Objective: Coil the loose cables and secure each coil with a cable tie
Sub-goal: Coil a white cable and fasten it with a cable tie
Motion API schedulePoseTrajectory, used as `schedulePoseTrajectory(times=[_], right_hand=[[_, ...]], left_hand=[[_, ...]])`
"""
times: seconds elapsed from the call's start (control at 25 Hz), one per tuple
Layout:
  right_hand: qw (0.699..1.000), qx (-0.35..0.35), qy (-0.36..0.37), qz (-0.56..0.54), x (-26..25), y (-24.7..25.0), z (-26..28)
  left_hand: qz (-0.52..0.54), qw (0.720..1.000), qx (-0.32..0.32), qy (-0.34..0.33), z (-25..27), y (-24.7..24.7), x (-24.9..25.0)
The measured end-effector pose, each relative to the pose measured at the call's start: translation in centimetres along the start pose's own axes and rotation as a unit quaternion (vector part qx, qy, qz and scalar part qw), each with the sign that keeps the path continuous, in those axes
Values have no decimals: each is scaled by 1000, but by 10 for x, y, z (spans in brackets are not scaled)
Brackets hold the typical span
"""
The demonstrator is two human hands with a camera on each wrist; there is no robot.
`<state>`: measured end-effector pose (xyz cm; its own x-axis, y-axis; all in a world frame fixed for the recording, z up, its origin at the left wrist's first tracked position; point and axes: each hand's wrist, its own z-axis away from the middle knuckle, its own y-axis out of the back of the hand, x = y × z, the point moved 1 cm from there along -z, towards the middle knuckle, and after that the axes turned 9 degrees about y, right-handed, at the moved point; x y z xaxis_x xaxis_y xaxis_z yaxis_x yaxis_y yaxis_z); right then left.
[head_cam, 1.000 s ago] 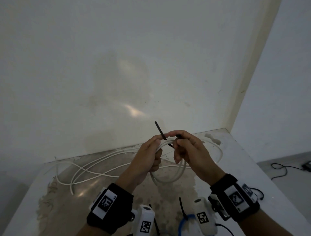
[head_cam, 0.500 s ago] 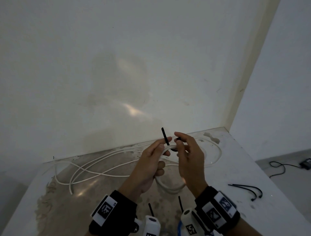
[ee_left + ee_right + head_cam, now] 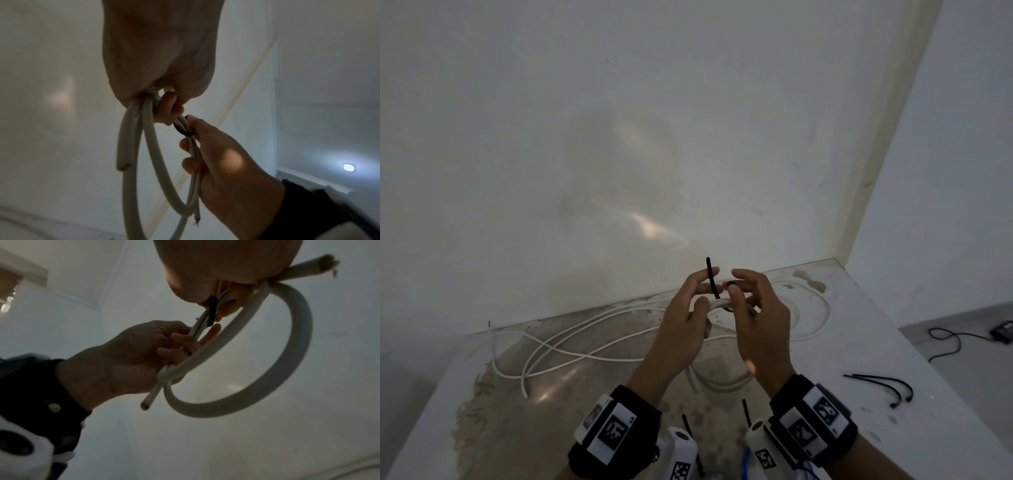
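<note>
A small coil of white cable (image 3: 722, 382) hangs in the air above the table, held between both hands. My left hand (image 3: 705, 288) grips the gathered strands at the top of the coil (image 3: 287, 345), fingers curled round them. A black cable tie (image 3: 711, 278) is looped round the strands, its tail standing nearly upright. My right hand (image 3: 734, 282) pinches the tie's head between thumb and forefinger. In the left wrist view the tie (image 3: 183, 129) circles the strands at the right hand's fingertips, and the lower fingers curl round the cable. More loose white cable (image 3: 585, 346) sprawls over the table.
Spare black cable ties (image 3: 883, 385) lie on the white table (image 3: 859, 325) at the right, near its edge. A wall stands close behind the table. On the floor at the far right lies a black cord with an adapter (image 3: 945, 339).
The tie's tail has swung from leaning left to nearly upright. My right wrist has moved left, and the spare ties on the table have come into view.
</note>
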<state>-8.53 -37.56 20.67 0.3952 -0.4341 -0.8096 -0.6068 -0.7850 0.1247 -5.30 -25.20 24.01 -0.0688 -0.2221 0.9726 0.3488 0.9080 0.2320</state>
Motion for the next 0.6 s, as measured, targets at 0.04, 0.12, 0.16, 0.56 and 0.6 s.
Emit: schedulePoseTrajectory(times=[0.04, 0.12, 0.16, 0.56, 0.6], right_hand=[[1000, 3, -5, -8, 0, 0, 1], [1000, 8, -6, -17, 1, 1, 2], [1000, 5, -3, -18, 2, 1, 2], [999, 37, -4, -27, -8, -4, 8], [999, 39, -6, -33, -9, -3, 7]], left_hand=[[-2, 1000, 5, -11, -1, 0, -2], [10, 999, 15, -29, -2, -1, -6], [15, 999, 27, -33, -3, -1, -8], [0, 995, 103, -12, 0, -1, -14], [10, 996, 93, -5, 1, 0, -12]])
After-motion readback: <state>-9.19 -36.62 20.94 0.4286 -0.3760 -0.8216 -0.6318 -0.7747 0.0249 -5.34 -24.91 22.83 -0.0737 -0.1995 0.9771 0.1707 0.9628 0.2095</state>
